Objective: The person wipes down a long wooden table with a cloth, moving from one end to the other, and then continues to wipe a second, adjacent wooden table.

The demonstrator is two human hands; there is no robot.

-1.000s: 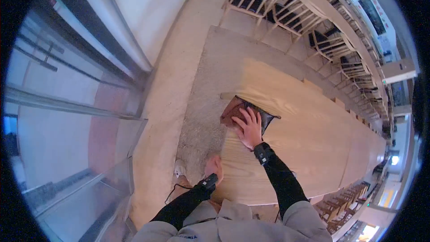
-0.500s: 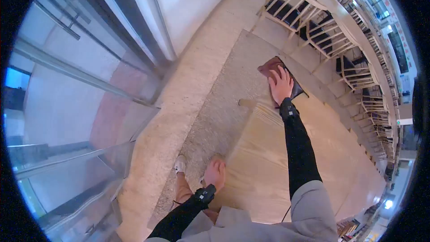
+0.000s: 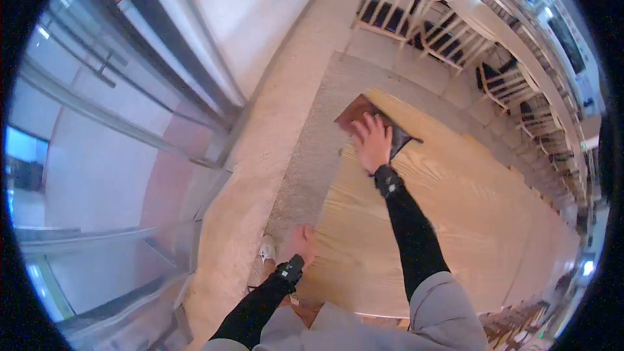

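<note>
One brown-black cloth (image 3: 351, 112) sits at the desk's (image 3: 448, 234) far-left corner under my right hand (image 3: 373, 144), open flat on it; my left hand (image 3: 302, 244), beside the desk's near-left edge, is too blurred to tell opening or grip.

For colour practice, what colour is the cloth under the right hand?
Brown and black cloth, best in head view.

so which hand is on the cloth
The right hand, spread on the brown-and-black cloth; the left hand is apart from it, near the wooden table edge.
</note>
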